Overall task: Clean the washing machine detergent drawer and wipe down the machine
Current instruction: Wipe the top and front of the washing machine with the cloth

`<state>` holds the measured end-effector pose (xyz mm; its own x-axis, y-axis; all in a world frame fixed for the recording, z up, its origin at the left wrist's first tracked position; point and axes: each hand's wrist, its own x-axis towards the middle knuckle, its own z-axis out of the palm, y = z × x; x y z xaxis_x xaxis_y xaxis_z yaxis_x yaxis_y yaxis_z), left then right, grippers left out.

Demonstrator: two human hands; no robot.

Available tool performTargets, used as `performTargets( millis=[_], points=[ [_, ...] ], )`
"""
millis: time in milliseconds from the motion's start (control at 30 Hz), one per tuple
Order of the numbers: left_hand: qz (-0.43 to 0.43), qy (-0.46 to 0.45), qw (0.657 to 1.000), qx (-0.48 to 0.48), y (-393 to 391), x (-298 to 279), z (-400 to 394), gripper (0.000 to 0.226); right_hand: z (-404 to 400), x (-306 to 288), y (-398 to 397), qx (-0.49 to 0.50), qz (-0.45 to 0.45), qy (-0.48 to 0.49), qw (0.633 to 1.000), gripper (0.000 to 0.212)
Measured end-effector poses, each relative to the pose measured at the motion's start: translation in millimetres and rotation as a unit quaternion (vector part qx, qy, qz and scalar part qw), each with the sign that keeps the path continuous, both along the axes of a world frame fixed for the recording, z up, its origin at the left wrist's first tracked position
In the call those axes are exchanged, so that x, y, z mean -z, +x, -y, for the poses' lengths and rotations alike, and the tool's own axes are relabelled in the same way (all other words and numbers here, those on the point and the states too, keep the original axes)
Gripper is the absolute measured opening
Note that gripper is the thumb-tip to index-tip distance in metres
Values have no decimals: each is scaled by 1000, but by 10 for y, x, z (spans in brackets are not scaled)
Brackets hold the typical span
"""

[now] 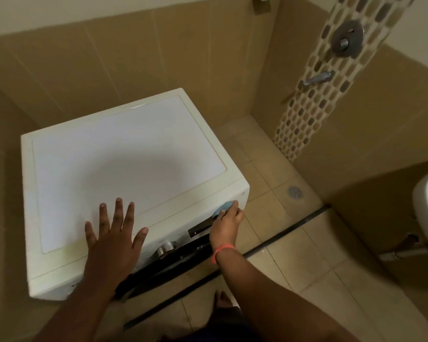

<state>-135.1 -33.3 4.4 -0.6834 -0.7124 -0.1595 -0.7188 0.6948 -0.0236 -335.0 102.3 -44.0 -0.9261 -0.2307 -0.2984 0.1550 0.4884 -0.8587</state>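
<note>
In the head view, the left hand (pixel 114 233) lies nearest, laid flat on the front part of the washing machine (pixel 124 169) lid with its fingers straight and spread, nothing held. The right hand (pixel 226 223) is seen further right, its fingers curled round a small blue cloth (pixel 223 207), which is pressed against the upper right corner of the front panel — just beside the dark display (pixel 200 229). A metal dial (pixel 166 248) sits lower on the same panel, with the dark door (pixel 163 265) below it. The detergent drawer cannot be made out; the panel's left end is hidden by the left arm.

Several slips can be judged likely from here. The display could be brushed by the cloth, or the dial nudged, and a programme set off by accident. If the cloth is wet, water could be pushed into the panel seams. The floor (pixel 282 267) is tiled with a drain (pixel 295 192) close by — footing could be lost on drips.
</note>
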Motion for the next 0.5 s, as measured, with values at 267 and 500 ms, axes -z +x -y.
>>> performTargets(
  millis=[267,500],
  points=[
    [33,-11,999,27,-157,-56,-37,79,38,272,-445,43,-110,-7,993,43],
    [30,-18,997,72,-572,-135,-112,77,-31,358,-707,101,27,-14,994,32]
  ],
)
